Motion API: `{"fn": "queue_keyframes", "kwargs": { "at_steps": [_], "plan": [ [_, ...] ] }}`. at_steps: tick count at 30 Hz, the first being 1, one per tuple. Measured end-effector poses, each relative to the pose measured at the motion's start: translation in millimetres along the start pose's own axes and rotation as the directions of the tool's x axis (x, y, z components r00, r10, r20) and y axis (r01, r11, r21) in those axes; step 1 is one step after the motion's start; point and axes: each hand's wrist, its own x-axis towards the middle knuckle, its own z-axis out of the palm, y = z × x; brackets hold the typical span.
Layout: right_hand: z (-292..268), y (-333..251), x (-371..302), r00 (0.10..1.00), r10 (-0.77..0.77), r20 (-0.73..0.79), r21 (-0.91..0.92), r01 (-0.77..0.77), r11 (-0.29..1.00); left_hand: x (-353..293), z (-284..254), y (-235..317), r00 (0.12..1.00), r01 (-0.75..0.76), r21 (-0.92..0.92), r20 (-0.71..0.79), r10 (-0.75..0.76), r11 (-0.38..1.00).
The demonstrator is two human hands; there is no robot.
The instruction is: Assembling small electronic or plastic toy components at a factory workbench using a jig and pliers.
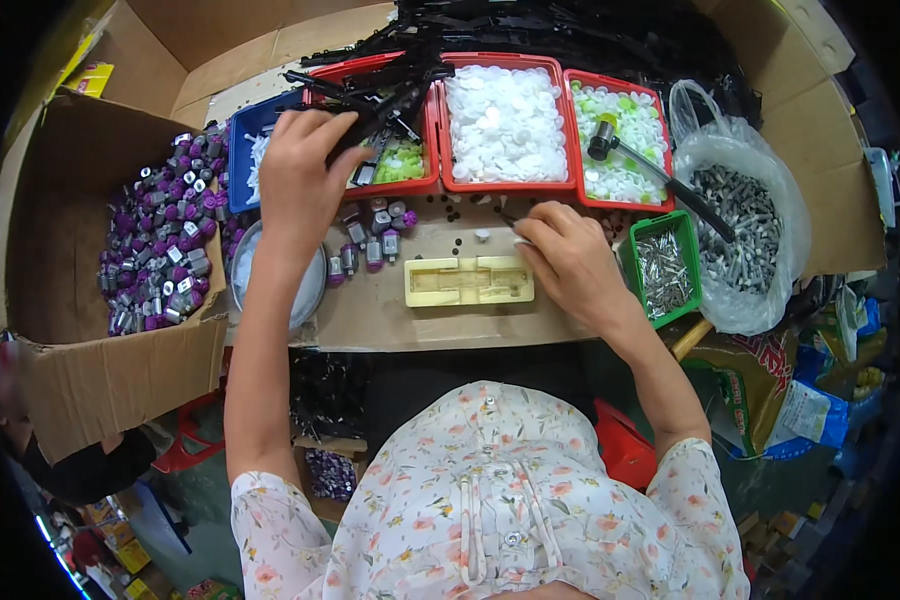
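Note:
My left hand (305, 170) is raised over the blue bin and the left red bin (432, 160), its thumb apart from its bent fingers. Nothing shows in it. Beside its fingertips, long black plastic parts (395, 95) lie heaped over the red bin, above small yellow-green pieces (400, 163). My right hand (575, 262) is low over the cardboard-covered table, thumb and fingertips pinched together. What they hold, if anything, is too small to make out. Close to its left is a cream-coloured grooved block (468, 292). A small white piece (483, 235) lies above the block.
Small purple-ended motors (375, 250) stand left of the block; more fill a cardboard box (100, 385). White discs (505, 125) fill the middle red bin. A hammer (660, 178) lies across the right one. A green tray (692, 290) of metal pins and a plastic bag (785, 240) stand right.

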Motion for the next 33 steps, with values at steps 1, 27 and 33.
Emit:
{"fn": "queue_keyframes", "kwargs": {
  "at_steps": [1,27,33],
  "plan": [
    [0.0,0.7,3.5,1.000,-0.016,0.004,-0.006,0.016,1.000,-9.7,-3.6,11.6,1.000,-0.003,-0.002,0.004,0.003,1.000],
    [12.8,-18.6,-16.2,0.948,-0.281,0.149,-0.139,0.302,0.943,-135.8,22.9,82.6,0.979,-0.093,-0.197,0.160,0.126,0.976],
    [4.2,-14.9,-3.9,0.944,-0.249,0.217,0.003,0.254,0.967,-140.9,24.2,86.7,0.986,-0.003,-0.238,0.163,0.043,0.971]
  ]
}}
